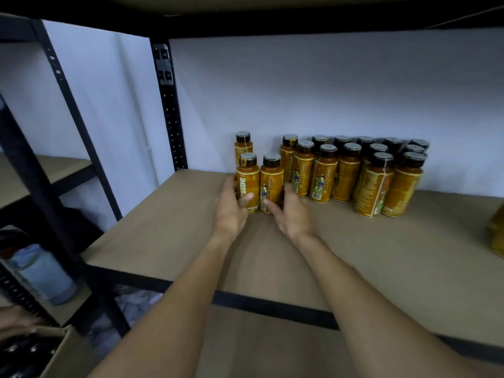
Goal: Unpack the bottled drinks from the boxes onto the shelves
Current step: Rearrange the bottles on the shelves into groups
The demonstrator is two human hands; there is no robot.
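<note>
Two forearms [174, 309] stretch over the shelf [191, 241]; the left hand [231, 207] grips the left bottle [247, 181] standing there, the right hand [293, 212] the right bottle [271, 181]. Slide both upright against the standing row [349, 173], releasing gently.

A plain pale wall [300, 91] backs a black metal rack. Its perforated upright [170, 110] rises at the back left corner of the tan shelf [381, 255], and another board [272, 2] overhangs it. A second rack [74, 105] stands left, in dim light.
</note>
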